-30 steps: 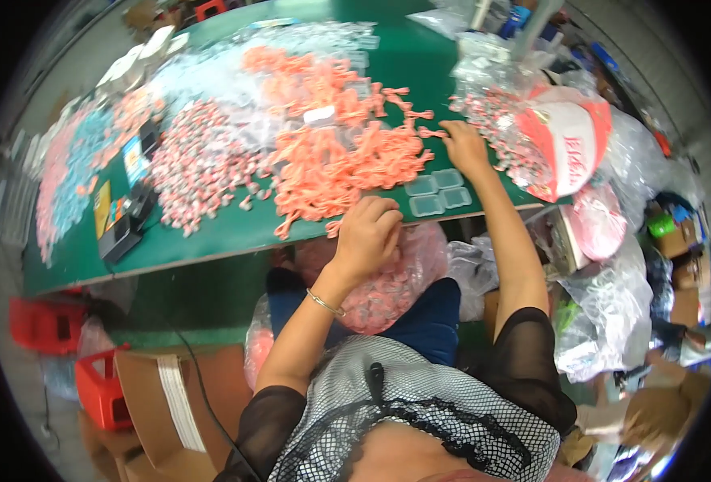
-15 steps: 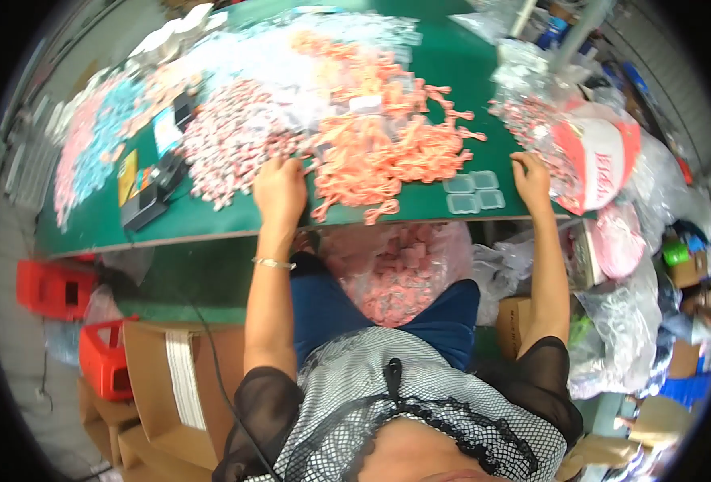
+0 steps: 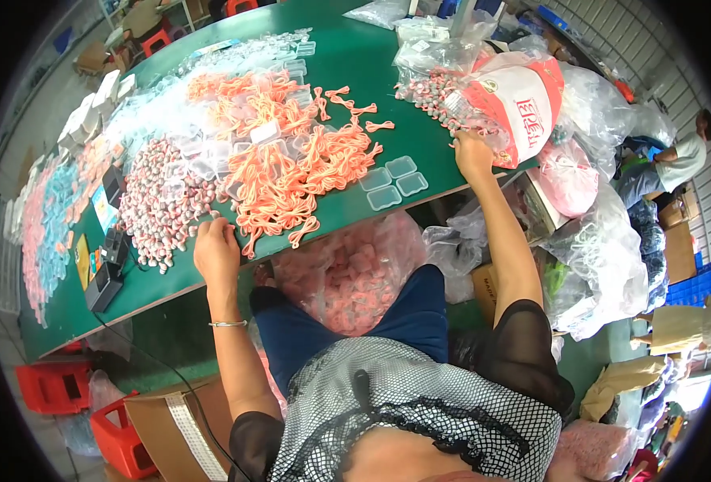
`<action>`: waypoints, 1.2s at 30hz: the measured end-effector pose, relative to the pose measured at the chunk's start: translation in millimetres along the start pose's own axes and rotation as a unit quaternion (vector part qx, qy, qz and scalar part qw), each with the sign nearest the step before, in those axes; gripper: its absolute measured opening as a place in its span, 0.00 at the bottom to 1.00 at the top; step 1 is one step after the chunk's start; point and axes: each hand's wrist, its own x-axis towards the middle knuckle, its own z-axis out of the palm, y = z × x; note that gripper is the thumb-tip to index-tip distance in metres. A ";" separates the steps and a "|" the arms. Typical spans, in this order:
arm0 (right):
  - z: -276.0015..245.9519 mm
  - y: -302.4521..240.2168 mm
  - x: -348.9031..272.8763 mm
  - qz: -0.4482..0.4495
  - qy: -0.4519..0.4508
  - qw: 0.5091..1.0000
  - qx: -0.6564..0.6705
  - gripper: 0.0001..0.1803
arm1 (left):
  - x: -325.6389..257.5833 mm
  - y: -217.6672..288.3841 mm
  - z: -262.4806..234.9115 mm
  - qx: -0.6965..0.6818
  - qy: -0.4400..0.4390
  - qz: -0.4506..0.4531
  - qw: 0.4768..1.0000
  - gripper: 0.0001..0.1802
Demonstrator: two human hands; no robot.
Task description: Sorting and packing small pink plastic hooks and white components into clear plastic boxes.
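Observation:
My left hand [image 3: 217, 251] rests at the near table edge with fingers curled, its tips against a heap of small pink-and-grey rounded pieces [image 3: 158, 197]. Whatever lies within those fingers is hidden. To its right spreads a pile of bundled orange cords [image 3: 307, 181]. My right hand [image 3: 474, 157] has its fingers drawn together at more small pieces [image 3: 431, 100] spilling beside a red-and-white bag [image 3: 524, 104]; I cannot make out what it pinches. Between the hands, several small clear plastic boxes [image 3: 383, 198] lie grouped on the green table [image 3: 347, 217].
Blue pieces [image 3: 62, 253] and a black device [image 3: 105, 287] with a cable occupy the table's left. Below the table sits a clear bag of pink pieces [image 3: 347, 277]. A cardboard box [image 3: 171, 426] and red stools [image 3: 54, 387] stand left. Another person [image 3: 680, 165] is at right.
The view has turned, so the table slants and more of the right side shows. My right hand has moved in against the pieces beside the bag. My left hand remains near its heap.

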 end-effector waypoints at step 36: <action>-34.1 -120.2 -47.1 -0.121 -0.037 0.967 0.220 0.04 | -13.1 181.5 72.5 -0.265 -0.095 0.156 0.947 0.18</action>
